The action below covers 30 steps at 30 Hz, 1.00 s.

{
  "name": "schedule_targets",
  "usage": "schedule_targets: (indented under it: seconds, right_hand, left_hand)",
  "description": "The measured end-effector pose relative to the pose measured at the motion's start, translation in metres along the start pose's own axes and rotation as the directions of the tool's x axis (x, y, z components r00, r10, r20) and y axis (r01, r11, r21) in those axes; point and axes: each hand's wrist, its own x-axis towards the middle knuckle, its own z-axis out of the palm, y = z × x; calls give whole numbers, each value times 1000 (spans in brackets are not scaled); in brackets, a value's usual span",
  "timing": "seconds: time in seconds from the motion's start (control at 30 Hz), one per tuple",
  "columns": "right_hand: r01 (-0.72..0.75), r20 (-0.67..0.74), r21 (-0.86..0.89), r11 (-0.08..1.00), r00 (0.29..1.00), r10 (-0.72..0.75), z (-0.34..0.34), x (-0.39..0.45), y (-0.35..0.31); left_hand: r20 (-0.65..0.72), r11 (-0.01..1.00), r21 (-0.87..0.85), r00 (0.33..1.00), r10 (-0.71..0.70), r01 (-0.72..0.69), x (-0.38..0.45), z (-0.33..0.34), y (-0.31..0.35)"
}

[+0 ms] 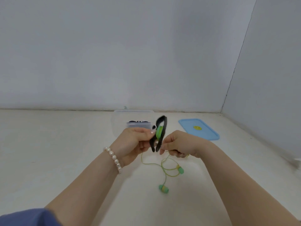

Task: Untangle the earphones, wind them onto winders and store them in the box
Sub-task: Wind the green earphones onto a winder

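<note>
My left hand (133,142) grips a black winder (160,133) that stands upright above the table, with green cord wound round its middle. My right hand (177,144) pinches the yellow-green cord (164,167) just below the winder. The rest of the cord hangs down and loops on the table, ending in two green earbuds (163,188) (181,170). Behind my hands stands a clear plastic box (120,116) with dark things inside it.
A blue lid (199,128) with a yellow spot lies on the white table to the right of the box. Grey walls close the back and the right side. My left wrist wears a pearl bracelet (114,158).
</note>
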Motion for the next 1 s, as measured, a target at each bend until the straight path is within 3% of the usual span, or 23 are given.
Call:
schedule_targets:
  seconds: [0.07, 0.2, 0.47, 0.6, 0.77, 0.87, 1.0]
  right_hand:
    - [6, -106, 12, 1000, 994, -4, -6, 1, 3]
    - [-48, -213, -93, 995, 977, 28, -20, -3, 10]
    - [6, -258, 35, 999, 966, 3, -28, -8, 6]
    - [35, -232, 141, 989, 973, -1, -25, -11, -6]
    - [144, -13, 365, 920, 989, -149, -11, -13, -21]
    - [147, 126, 288, 946, 974, -190, 1, -13, -27]
    - [61, 225, 194, 979, 969, -105, 12, -9, -25]
  left_hand:
    - [70, 991, 126, 996, -48, 39, -1, 1, -2]
    - [6, 887, 462, 1000, -22, 17, -1, 2, -4]
    - [-133, 759, 651, 987, 90, 19, 12, -8, -11]
    - [-186, 779, 626, 975, 121, 22, 15, -11, -14]
    - [-299, 804, 595, 925, 234, -11, 17, -11, -14]
    - [-391, 925, 373, 893, 224, -69, 15, -11, -10]
    - [-346, 994, -5, 932, 105, -113, 8, -5, -2]
